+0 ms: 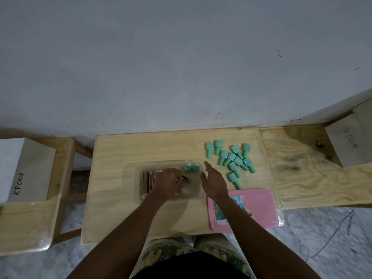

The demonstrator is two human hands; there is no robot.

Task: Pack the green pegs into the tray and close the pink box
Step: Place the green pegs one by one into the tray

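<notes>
A clear shallow tray (pixel 136 174) lies in the middle of the wooden table (pixel 120 208). Two green pegs (pixel 192 167) stand in its far right corner. My left hand (pixel 168 184) rests inside the tray, palm down, fingers over small dark items; whether it grips anything I cannot tell. My right hand (pixel 213 180) hovers open at the tray's right edge, fingers pointing away. Several loose green pegs (pixel 231 159) lie scattered to the right. The pink box (pixel 257 206) lies at the front right, partly under my right forearm.
Brown and orange flat items (pixel 146 183) fill the tray's left side. A white box marked KP003 (pixel 22 170) stands on a bench at the left. Another white box (pixel 348 143) sits on the plywood bench at the right. A grey wall rises behind.
</notes>
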